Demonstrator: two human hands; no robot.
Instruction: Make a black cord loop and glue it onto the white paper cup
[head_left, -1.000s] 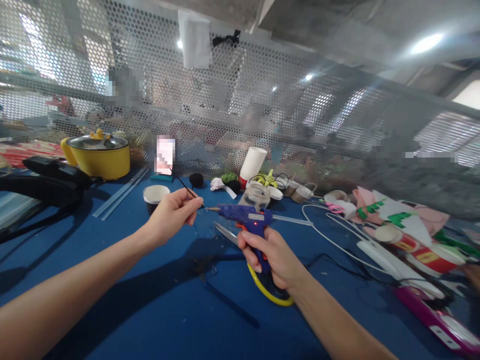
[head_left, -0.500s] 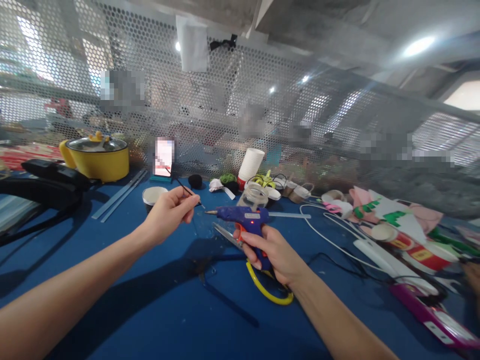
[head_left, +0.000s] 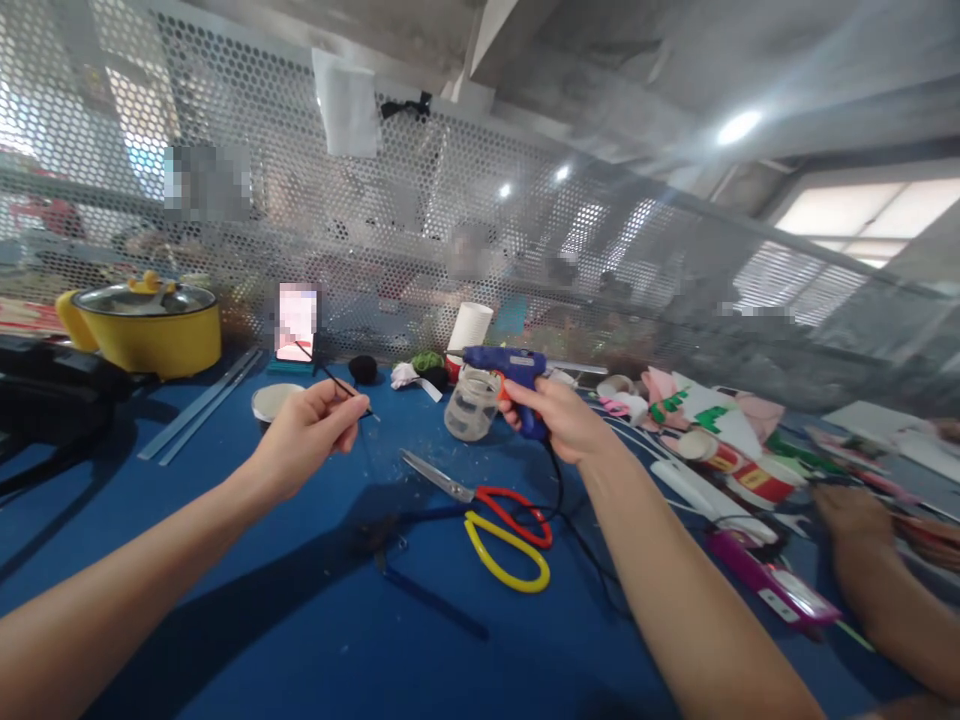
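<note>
The left hand [head_left: 304, 435], left of the frame's middle, pinches a thin black stick [head_left: 341, 385] between its fingers, its tip pointing right and clear of the tabletop [head_left: 225, 600], which keeps the end free to work on. The right hand [head_left: 559, 420], just right of centre, is clenched around the grip of a blue glue gun [head_left: 506, 365], held raised with the nozzle aimed left, toward the stick but well apart from it. Its black cord [head_left: 559, 500] trails down over the tabletop.

Just beside the gun's nozzle stands a clear jar [head_left: 471, 405]. Between the two arms lie scissors [head_left: 487, 510] with red and yellow handles. At far left sits a yellow pot [head_left: 154, 335], with a paper cup [head_left: 271, 402] nearer the left hand. Craft scraps [head_left: 697, 415] crowd the right, where another person's hand [head_left: 851, 520] rests at the lower right.
</note>
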